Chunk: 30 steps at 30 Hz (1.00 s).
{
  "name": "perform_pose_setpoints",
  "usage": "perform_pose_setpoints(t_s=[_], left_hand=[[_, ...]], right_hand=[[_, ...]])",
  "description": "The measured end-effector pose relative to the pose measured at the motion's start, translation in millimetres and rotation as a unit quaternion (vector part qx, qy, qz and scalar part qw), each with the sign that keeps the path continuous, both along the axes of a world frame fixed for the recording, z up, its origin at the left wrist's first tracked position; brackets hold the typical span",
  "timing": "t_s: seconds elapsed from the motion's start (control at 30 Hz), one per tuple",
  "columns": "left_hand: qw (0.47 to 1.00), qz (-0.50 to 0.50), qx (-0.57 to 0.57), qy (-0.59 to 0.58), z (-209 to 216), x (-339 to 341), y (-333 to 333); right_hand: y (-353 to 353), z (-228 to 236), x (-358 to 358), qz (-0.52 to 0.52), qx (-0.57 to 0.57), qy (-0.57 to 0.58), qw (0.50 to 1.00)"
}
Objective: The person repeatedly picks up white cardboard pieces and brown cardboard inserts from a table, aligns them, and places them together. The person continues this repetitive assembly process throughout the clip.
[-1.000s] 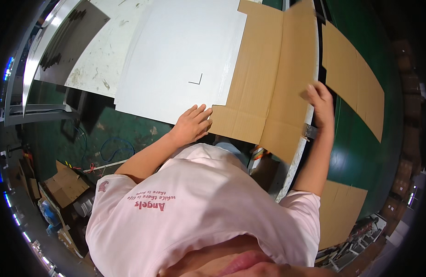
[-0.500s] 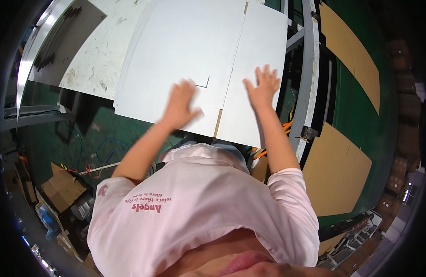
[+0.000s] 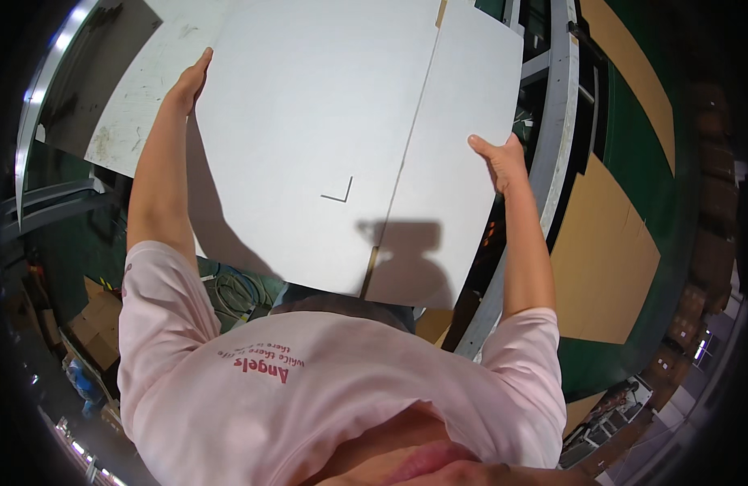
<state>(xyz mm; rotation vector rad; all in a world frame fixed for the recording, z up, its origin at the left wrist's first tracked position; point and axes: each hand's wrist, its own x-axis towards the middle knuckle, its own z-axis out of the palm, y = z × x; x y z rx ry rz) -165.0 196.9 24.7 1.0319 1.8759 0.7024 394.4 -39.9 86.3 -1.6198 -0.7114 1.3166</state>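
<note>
A large white cardboard sheet [image 3: 309, 105] lies across the table in front of me, with a long crease, short slots at the crease's ends and a small L-shaped mark. My left hand [image 3: 192, 81] is at its left edge, fingers straight and close together against the side; part of the grip is hidden. At the right edge, my right hand [image 3: 504, 158] has its thumb on top, and the other fingers go out of sight around the edge. The sheet's near edge reaches close to my body, and a shadow falls on it.
Left of the sheet is a stained pale tabletop [image 3: 119, 134], with a curved metal-edged panel [image 3: 34, 97] beyond. A grey metal frame [image 3: 552, 138] runs along the right side. Past it, brown cardboard sheets [image 3: 605, 251] lie on a green surface. Cardboard boxes [image 3: 94, 324] stand low at left.
My hands have moved apart from above the sheet to its left and right edges. The sheet has come nearer my body, and the view has shifted a little.
</note>
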Motion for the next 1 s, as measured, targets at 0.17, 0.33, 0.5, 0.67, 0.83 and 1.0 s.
perform_pose_setpoints(t_s=[0.17,0.33,0.5,0.67,0.83,1.0], left_hand=[[0.976,-0.013,-0.027,0.216,1.5,21.5,-4.4],[0.93,0.001,-0.009,0.368,19.9,60.2,-25.5],[0.889,-0.005,0.166,0.427,21.7,93.2,-64.6],[0.799,-0.392,0.428,0.156,17.9,175.1,-236.9],[0.723,-0.618,0.308,0.038,73.1,202.8,-375.9],[0.693,-0.613,0.37,0.079,54.9,204.0,-388.6]], right_hand=[[-1.8,2.1,-15.5,-0.052,0.012,-0.041,0.998],[-3.4,-19.1,-8.2,-0.066,0.015,-0.069,0.995],[-4.4,-19.6,-7.3,-0.065,0.027,-0.163,0.984],[-12.5,-6.7,-14.8,-0.067,-0.021,-0.366,0.928],[-37.6,6.3,-48.5,-0.113,-0.036,-0.467,0.876],[-120.5,-8.1,-38.4,-0.218,0.136,-0.318,0.913]])
